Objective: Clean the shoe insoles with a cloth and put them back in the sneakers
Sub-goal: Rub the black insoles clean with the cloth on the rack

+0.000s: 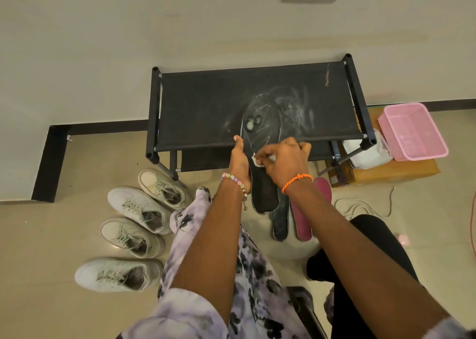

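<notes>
Left hand [239,158] closed on insole [260,143] edge; cloth [257,161] pinched in right hand [283,162]. Insole pointed away, long way, toward rack [206,106]; heel nearest.

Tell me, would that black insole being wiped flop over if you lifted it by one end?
Probably it bends some: the black insole is thin and flat, and the left hand steadies its edge while the right hand rubs it with the cloth. It looks light. Its heel overhangs the rack without drooping, so not limp.
</notes>
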